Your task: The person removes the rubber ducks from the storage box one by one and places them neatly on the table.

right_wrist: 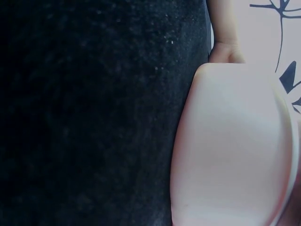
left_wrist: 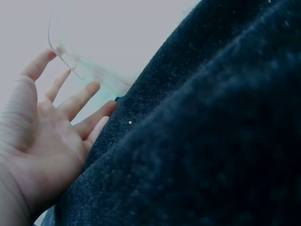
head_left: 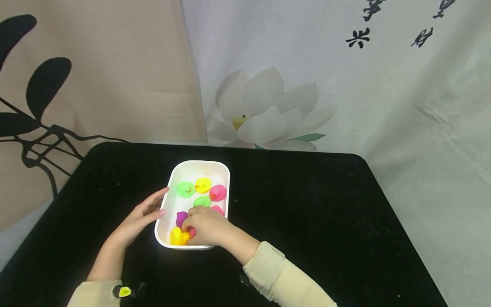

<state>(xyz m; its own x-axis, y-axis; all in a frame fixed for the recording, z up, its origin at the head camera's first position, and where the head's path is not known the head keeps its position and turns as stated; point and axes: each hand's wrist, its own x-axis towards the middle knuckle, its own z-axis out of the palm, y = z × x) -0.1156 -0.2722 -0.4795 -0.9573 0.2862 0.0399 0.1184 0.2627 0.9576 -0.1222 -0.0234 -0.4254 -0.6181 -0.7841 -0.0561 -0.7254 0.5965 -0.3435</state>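
One spread left hand [head_left: 139, 216] touches your tray [head_left: 192, 168] at nine o'clock. Your right hand [head_left: 206, 226] curls near six, hold unclear; likely picking ducks [head_left: 186, 190], next pinch firmly

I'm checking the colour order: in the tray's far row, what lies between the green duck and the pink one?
A yellow duck sits between the green duck and the pink duck in the white tray; the head view shows it.
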